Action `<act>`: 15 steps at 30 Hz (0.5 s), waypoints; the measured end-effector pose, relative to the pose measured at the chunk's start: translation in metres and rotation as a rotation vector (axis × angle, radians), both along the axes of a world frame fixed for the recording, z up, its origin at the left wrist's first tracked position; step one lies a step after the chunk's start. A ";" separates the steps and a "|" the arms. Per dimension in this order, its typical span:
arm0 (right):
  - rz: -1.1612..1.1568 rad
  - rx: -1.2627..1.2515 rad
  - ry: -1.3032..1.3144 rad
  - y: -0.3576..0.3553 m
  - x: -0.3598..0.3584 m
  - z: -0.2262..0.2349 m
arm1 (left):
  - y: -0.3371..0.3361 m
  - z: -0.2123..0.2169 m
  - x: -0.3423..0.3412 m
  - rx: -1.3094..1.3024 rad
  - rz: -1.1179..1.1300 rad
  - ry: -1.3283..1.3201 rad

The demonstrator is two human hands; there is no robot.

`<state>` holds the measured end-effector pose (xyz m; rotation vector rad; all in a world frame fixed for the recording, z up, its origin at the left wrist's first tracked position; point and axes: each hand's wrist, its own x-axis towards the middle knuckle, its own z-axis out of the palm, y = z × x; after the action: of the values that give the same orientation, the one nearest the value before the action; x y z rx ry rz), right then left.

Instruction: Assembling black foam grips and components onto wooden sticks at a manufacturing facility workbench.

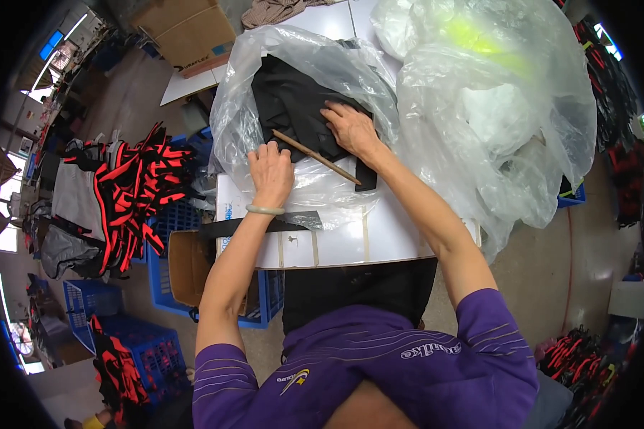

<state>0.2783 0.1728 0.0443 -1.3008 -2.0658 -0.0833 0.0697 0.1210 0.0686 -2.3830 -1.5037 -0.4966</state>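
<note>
Black fabric pieces [286,93] lie in a heap on a clear plastic bag [235,89] spread over the white table [336,247]. A thin brown wooden stick [311,153] rests slantwise across the fabric's near side. My left hand [270,173] lies palm down on the plastic at the fabric's near left edge, fingers stretched forward close to the stick's upper end. Over the right part of the fabric, my right hand [352,130] presses down with its fingers apart. A black strip [261,224] lies across the table near my left wrist.
A large clear plastic bag with white and yellow-green contents [479,107] bulges at the right. A cardboard box [186,36] stands at the far left. Red-and-black pieces [132,186] are piled left of the table, above blue crates [265,304].
</note>
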 end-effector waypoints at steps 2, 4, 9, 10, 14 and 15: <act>0.027 -0.051 0.038 0.000 0.000 0.002 | 0.005 0.003 -0.006 0.019 0.015 -0.003; 0.022 -0.053 0.046 0.000 0.004 -0.002 | 0.001 0.021 -0.011 0.086 -0.019 -0.075; 0.006 -0.013 0.075 -0.014 -0.006 0.016 | -0.014 0.066 -0.057 -0.541 0.156 -0.844; 0.060 0.025 0.200 -0.020 -0.008 0.022 | -0.019 0.074 -0.059 -0.676 0.167 -1.083; 0.160 -0.166 0.629 -0.053 -0.019 0.059 | -0.038 0.085 -0.060 -0.911 0.164 -1.517; 0.171 -0.430 0.831 -0.060 -0.019 0.065 | -0.040 0.085 -0.057 -0.916 0.161 -1.515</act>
<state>0.2597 0.1130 0.1097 -1.1098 -1.4785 0.8728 0.0126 0.0813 0.1534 -2.2669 -2.9170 -2.3234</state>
